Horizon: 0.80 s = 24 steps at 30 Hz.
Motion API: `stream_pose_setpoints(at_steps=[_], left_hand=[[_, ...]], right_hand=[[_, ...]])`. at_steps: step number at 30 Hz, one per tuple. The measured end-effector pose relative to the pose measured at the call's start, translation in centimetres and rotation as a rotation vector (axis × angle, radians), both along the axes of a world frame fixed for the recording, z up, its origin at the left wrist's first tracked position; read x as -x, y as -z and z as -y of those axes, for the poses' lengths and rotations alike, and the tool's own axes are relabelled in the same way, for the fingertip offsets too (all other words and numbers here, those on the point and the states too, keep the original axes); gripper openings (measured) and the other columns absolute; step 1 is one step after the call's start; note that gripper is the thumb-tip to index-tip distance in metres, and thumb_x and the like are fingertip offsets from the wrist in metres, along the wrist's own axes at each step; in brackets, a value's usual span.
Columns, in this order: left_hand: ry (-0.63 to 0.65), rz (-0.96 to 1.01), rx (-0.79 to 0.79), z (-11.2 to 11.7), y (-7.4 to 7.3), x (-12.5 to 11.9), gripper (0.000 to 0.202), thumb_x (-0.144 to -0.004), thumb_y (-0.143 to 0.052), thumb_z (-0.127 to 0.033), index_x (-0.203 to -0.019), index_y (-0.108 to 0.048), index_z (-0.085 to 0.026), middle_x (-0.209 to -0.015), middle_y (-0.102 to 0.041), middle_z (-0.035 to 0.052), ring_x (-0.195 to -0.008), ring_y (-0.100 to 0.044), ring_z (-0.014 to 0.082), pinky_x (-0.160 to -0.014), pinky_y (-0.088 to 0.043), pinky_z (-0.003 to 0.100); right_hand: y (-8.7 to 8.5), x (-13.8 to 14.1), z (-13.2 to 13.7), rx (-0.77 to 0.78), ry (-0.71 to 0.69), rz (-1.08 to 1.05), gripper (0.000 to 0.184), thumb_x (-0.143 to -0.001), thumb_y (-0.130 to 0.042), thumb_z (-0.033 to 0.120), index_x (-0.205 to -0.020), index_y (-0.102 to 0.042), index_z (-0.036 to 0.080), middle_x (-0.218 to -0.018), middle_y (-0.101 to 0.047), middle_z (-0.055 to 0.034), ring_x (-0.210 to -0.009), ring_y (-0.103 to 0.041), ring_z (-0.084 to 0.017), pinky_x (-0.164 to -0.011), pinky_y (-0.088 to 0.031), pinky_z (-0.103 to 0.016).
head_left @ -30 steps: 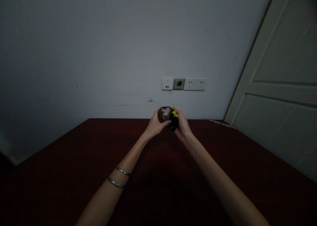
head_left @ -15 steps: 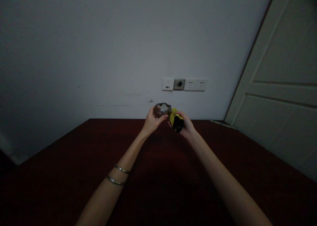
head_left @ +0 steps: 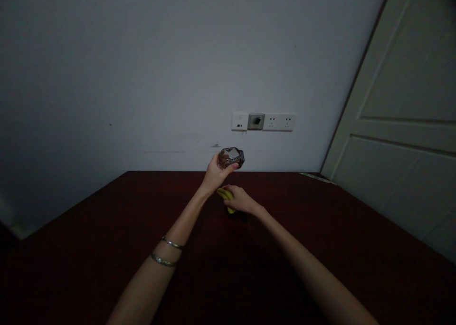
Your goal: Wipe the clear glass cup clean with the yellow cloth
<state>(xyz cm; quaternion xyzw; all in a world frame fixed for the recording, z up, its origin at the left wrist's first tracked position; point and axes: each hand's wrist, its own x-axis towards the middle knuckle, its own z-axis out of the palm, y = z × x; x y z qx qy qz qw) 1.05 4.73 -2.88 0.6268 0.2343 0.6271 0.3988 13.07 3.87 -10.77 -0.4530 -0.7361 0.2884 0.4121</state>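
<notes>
My left hand is raised above the far part of the dark red table and grips a small faceted glass dish from the side. Two thin bangles sit on that forearm. My right hand is lower, down on the table just below the left one, with its fingers closed over a yellow cloth-like thing that has dark parts. Most of that yellow thing is hidden under the hand.
A grey wall rises behind the table, with a row of white sockets and a switch just above the dish. A pale panelled door stands at the right. A thin flat strip lies at the table's far right edge.
The two hands were together, yellow thing against the dish. My right hand has dropped to the table with the yellow thing; my left hand stays up with the dish.
</notes>
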Motion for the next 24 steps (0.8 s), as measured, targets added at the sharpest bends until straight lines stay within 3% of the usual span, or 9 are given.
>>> stream_pose_setpoints(at_steps=[6, 12, 14, 16, 19, 24], left_hand=[[0.029, -0.017, -0.004, 0.2, -0.1, -0.1, 0.058, -0.061, -0.079, -0.036, -0.107, -0.051, -0.013, -0.108, -0.064, 0.0119, -0.1, -0.061, 0.0212, -0.096, -0.044, 0.038], [0.036, -0.034, 0.018, 0.2, 0.0, 0.1, 0.058, -0.06, -0.081, -0.037, -0.104, -0.051, -0.014, -0.102, -0.065, 0.0092, -0.094, -0.062, 0.0192, -0.092, -0.046, 0.036], [0.053, -0.05, 0.023, 0.2, 0.1, 0.2, 0.059, -0.058, -0.081, -0.038, -0.103, -0.052, -0.013, -0.1, -0.064, 0.009, -0.093, -0.062, 0.0198, -0.091, -0.047, 0.037], [0.064, -0.062, 0.023, 0.3, 0.1, 0.2, 0.06, -0.058, -0.081, -0.038, -0.104, -0.051, -0.013, -0.102, -0.063, 0.0101, -0.094, -0.062, 0.0207, -0.09, -0.047, 0.038], [0.074, -0.081, 0.02, 0.4, -0.1, 0.3, 0.059, -0.061, -0.08, -0.037, -0.106, -0.052, -0.012, -0.107, -0.063, 0.0122, -0.097, -0.062, 0.0215, -0.092, -0.047, 0.039], [0.116, -0.099, -0.007, 0.7, -0.6, 0.4, 0.061, -0.063, -0.079, -0.036, -0.112, -0.052, -0.011, -0.115, -0.063, 0.0156, -0.104, -0.061, 0.023, -0.096, -0.045, 0.04]], right_hand=[[1.2, 0.5, 0.2, 0.021, -0.074, 0.33, 0.053, -0.06, -0.07, 0.012, -0.113, -0.065, 0.016, -0.114, -0.063, -0.0124, -0.11, -0.054, -0.03, -0.099, -0.036, -0.044], [1.1, 0.1, 0.3, 0.055, -0.173, 0.371, 0.07, -0.059, -0.08, 0.029, -0.124, -0.057, 0.015, -0.122, -0.06, -0.0152, -0.114, -0.054, -0.032, -0.1, -0.039, -0.045], [0.2, -0.4, 0.2, 0.063, -0.198, 0.316, 0.071, -0.063, -0.078, 0.041, -0.125, -0.056, 0.015, -0.122, -0.061, -0.0148, -0.112, -0.057, -0.03, -0.098, -0.042, -0.044], [-1.2, -1.4, 0.0, 0.068, -0.199, 0.234, 0.061, -0.075, -0.067, 0.047, -0.124, -0.056, 0.014, -0.119, -0.063, -0.015, -0.107, -0.061, -0.027, -0.094, -0.047, -0.043], [-4.0, -3.5, -0.3, 0.049, -0.209, 0.102, 0.047, -0.079, -0.064, 0.041, -0.117, -0.059, 0.013, -0.114, -0.066, -0.0132, -0.104, -0.063, -0.024, -0.092, -0.05, -0.041], [-8.6, -6.7, 0.5, -0.01, -0.263, -0.122, 0.069, -0.069, -0.073, 0.036, -0.131, -0.047, 0.023, -0.136, -0.054, -0.0082, -0.122, -0.054, -0.024, -0.105, -0.042, -0.044]])
